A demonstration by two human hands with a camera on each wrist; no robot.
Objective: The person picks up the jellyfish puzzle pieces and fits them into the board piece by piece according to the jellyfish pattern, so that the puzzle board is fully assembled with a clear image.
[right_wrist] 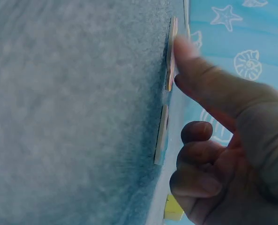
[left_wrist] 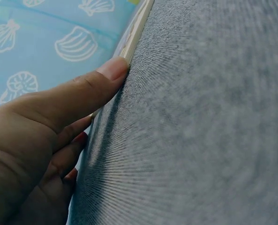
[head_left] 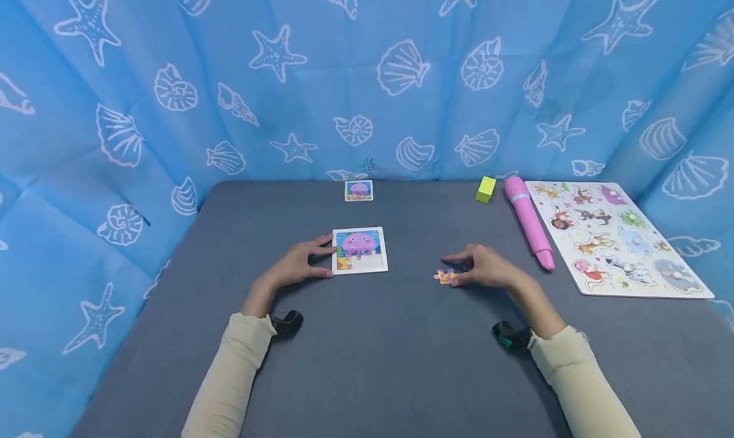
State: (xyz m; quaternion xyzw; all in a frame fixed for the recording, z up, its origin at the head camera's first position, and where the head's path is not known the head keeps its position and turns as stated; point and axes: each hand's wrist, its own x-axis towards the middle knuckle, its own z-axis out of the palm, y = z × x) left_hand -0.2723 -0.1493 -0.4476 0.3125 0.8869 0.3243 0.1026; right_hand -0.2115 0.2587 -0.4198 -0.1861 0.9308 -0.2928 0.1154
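A square jigsaw puzzle in a white frame (head_left: 385,250) lies on the dark grey table, its picture a pink jellyfish with a pale gap at the lower right. My left hand (head_left: 297,264) touches the frame's left side, with the thumb by the near corner and the fingers spread further up. In the left wrist view, the thumb rests against the thin edge of the frame (left_wrist: 138,30). A pink and yellow jigsaw piece (head_left: 444,277) lies flat under the thumb tip of my right hand (head_left: 486,266), index finger extended. A second piece (right_wrist: 161,136) lies beside the curled fingers.
A small jellyfish picture card (head_left: 359,190) stands at the table's back. Towards the right are a yellow block (head_left: 485,189), a fat pink pen-shaped thing (head_left: 530,224) and a white animal puzzle board (head_left: 619,240). A blue seashell-patterned curtain (head_left: 344,74) closes off the back and sides.
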